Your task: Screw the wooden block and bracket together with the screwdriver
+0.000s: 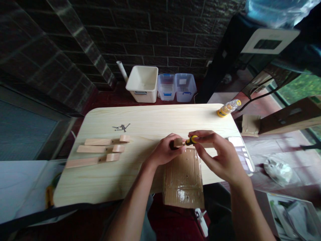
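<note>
My left hand (168, 149) is closed around a small wooden piece (178, 143) above the table. My right hand (218, 150) grips a yellow-and-black screwdriver (191, 140), whose tip points left against the wood. A strip of wood extends behind my right fingers. Below both hands lies a taped cardboard sheet (184, 177), overhanging the table's near edge. To the left rest three wooden pieces, each a flat strip with a curved block at its right end: a far one (99, 142), a middle one (95, 149) and a near one (85, 162).
Several screws (122, 127) lie on the pale wooden table (150, 117). A clear bottle-shaped case with yellow ends (228, 108) stands at the far right corner, and a phone (240, 154) lies near the right edge. Beyond the table are a cream bin (142, 95) and two clear boxes (185, 88).
</note>
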The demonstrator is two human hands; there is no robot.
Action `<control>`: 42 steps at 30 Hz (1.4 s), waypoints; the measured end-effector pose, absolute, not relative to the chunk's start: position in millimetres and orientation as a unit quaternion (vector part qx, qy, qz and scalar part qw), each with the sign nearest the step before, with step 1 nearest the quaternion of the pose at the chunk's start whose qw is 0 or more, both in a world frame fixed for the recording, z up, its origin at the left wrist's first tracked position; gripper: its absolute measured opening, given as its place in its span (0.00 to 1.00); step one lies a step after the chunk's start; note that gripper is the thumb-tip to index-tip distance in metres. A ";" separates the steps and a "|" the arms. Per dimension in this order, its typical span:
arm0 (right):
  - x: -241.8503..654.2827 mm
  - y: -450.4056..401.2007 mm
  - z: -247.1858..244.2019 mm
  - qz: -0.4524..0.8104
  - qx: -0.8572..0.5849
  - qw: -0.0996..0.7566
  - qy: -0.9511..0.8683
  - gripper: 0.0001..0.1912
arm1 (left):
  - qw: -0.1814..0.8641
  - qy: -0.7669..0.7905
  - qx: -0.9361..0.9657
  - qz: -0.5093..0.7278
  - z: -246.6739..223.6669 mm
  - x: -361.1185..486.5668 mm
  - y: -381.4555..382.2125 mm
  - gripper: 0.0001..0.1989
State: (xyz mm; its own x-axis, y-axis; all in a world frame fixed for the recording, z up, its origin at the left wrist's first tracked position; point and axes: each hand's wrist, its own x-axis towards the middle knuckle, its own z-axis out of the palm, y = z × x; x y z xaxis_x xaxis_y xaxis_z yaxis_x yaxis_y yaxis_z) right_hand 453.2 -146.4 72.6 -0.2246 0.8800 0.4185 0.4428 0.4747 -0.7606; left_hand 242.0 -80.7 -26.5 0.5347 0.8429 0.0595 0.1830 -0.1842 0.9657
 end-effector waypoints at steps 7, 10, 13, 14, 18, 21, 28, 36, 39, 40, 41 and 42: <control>452.8 -142.2 71.6 0.230 -0.441 0.444 -0.745 0.10 | 0.524 0.360 0.704 0.317 -25.8 242.4 -80.9 0.13; 451.4 -143.9 73.9 0.238 -0.447 0.443 -0.740 0.11 | 0.524 0.365 0.701 0.317 -24.9 242.3 -81.5 0.12; 451.8 -146.0 73.8 0.252 -0.455 0.437 -0.734 0.12 | 0.523 0.371 0.700 0.315 -24.4 242.3 -81.9 0.11; 452.3 -146.3 73.1 0.256 -0.455 0.436 -0.733 0.11 | 0.523 0.371 0.700 0.314 -24.4 242.3 -82.0 0.11; 454.7 -145.1 69.8 0.249 -0.450 0.441 -0.736 0.10 | 0.522 0.368 0.702 0.315 -24.5 242.1 -81.5 0.11; 455.2 -143.2 69.6 0.234 -0.446 0.444 -0.741 0.09 | 0.518 0.363 0.707 0.317 -24.5 241.9 -81.1 0.10; 453.0 -145.3 73.9 0.243 -0.451 0.435 -0.740 0.13 | 0.522 0.367 0.704 0.312 -23.0 242.2 -81.5 0.11; 453.5 -143.6 71.1 0.227 -0.441 0.439 -0.749 0.11 | 0.525 0.363 0.702 0.317 -23.9 242.2 -81.8 0.11; 453.2 -142.6 71.0 0.224 -0.441 0.442 -0.748 0.11 | 0.526 0.363 0.699 0.320 -24.0 242.3 -81.7 0.11; 453.0 -142.7 71.2 0.225 -0.442 0.443 -0.747 0.11 | 0.526 0.364 0.699 0.319 -23.9 242.4 -81.7 0.11; 452.9 -143.1 71.5 0.227 -0.442 0.442 -0.747 0.10 | 0.525 0.365 0.700 0.317 -23.9 242.4 -81.8 0.11; 452.7 -143.6 71.8 0.230 -0.443 0.441 -0.746 0.10 | 0.526 0.366 0.700 0.315 -24.0 242.3 -81.8 0.11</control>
State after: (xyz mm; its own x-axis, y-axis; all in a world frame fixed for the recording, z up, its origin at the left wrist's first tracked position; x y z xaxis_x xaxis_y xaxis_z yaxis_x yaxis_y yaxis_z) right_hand 452.7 -143.6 71.8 -0.2184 0.8638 0.4541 0.4573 0.5017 -0.7343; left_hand 242.3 -81.8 -24.0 0.5336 0.8439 0.0551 0.1823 -0.1784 0.9669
